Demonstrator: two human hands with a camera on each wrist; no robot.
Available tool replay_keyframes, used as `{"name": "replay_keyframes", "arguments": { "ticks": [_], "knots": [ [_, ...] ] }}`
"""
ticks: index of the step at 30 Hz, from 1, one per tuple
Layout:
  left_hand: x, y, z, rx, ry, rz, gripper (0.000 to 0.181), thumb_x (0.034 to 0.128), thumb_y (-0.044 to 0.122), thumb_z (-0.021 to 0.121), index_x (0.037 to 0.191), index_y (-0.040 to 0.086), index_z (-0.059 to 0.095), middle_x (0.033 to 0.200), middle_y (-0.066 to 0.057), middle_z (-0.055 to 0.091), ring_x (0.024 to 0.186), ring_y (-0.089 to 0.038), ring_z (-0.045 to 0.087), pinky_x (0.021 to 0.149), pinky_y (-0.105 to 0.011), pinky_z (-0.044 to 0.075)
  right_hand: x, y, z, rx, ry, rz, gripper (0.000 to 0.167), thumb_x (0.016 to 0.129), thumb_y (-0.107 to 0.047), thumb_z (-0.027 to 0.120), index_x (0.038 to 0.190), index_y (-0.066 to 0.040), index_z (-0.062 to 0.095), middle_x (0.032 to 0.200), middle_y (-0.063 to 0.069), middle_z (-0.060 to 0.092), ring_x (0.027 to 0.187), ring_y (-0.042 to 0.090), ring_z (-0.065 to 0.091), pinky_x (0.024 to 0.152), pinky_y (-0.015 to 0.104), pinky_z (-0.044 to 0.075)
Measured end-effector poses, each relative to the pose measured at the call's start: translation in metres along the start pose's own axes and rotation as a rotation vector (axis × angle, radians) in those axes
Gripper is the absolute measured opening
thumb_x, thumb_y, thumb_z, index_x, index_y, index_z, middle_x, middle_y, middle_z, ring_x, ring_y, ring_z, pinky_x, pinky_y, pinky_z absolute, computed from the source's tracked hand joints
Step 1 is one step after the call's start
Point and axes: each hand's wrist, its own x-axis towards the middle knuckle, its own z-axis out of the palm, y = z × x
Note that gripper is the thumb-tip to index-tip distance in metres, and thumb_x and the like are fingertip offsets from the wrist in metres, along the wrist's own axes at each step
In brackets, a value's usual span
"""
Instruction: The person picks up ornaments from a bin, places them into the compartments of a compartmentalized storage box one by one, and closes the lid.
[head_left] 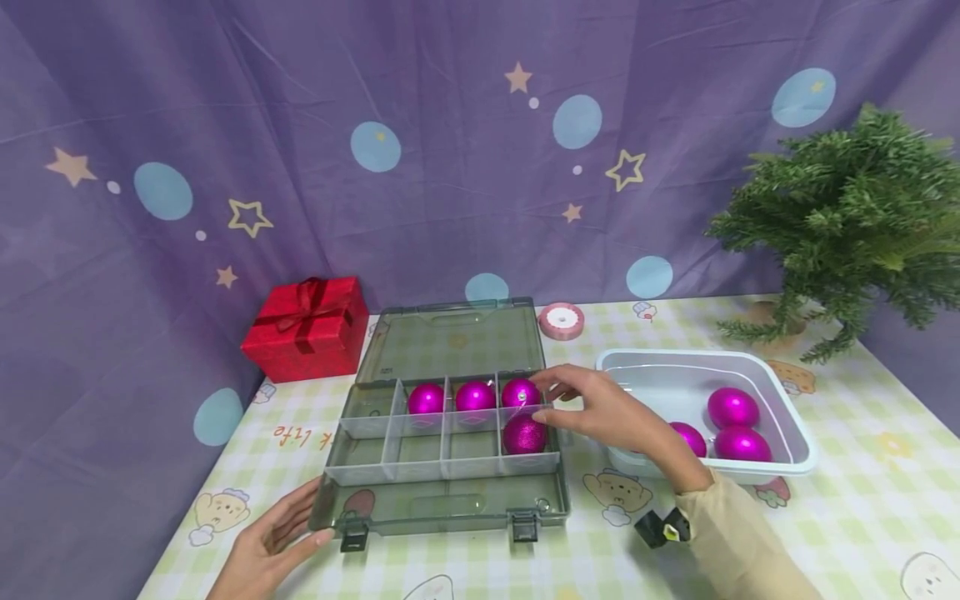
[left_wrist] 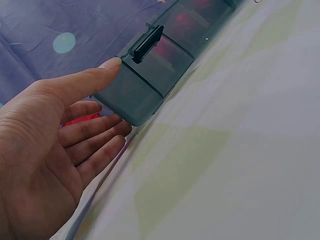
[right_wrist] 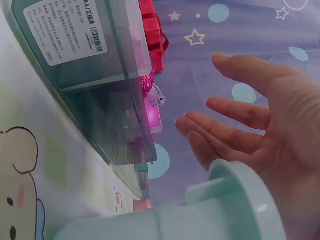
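A translucent grey compartment case (head_left: 442, 527) lies with its lid (head_left: 457, 346) folded back. Three shiny magenta baubles (head_left: 476, 397) sit in its back row; a glittery magenta bauble (head_left: 524, 434) is in the front row's rightmost compartment. My right hand (head_left: 600, 406) is above the case's right edge, fingers spread near the rightmost baubles; the right wrist view shows nothing between them. With fairly straight fingers, my left hand (left_wrist: 60, 135) touches the case's near left corner, thumb at the front and fingers along the side.
At the right stands a pale blue bin (head_left: 798, 433) with several magenta baubles (head_left: 733, 408) in it. Behind it is a small artificial Christmas tree (head_left: 855, 208). A red gift box (head_left: 307, 329) is at the back left, and a pink ribbon roll (head_left: 562, 321) lies behind the case.
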Motion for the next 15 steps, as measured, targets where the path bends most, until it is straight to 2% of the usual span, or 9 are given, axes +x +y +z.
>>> {"name": "replay_keyframes", "arguments": {
  "ticks": [4,15],
  "knots": [
    [0.000,-0.001,0.000,-0.002,-0.005,-0.016,0.082,0.0906,0.041,0.082,0.156,0.008,0.045,0.153,-0.019,0.050,0.110,0.014,0.052,0.097,-0.016,0.050,-0.002,0.000,-0.002,-0.012,0.005,0.004,0.047,0.096,-0.024,0.077,0.134,0.001,0.064,0.125,0.015,0.069,0.108,0.031,0.068,0.095,0.053,0.057],
    [0.001,0.001,0.000,0.010,-0.003,-0.005,0.081,0.0910,0.040,0.081,0.156,0.007,0.046,0.152,-0.019,0.051,0.110,0.013,0.054,0.097,-0.016,0.050,-0.012,0.003,-0.016,-0.060,0.051,0.021,0.044,0.096,-0.024,0.077,0.132,-0.001,0.066,0.122,0.016,0.069,0.106,0.032,0.068,0.096,0.048,0.057]
  ]
}}
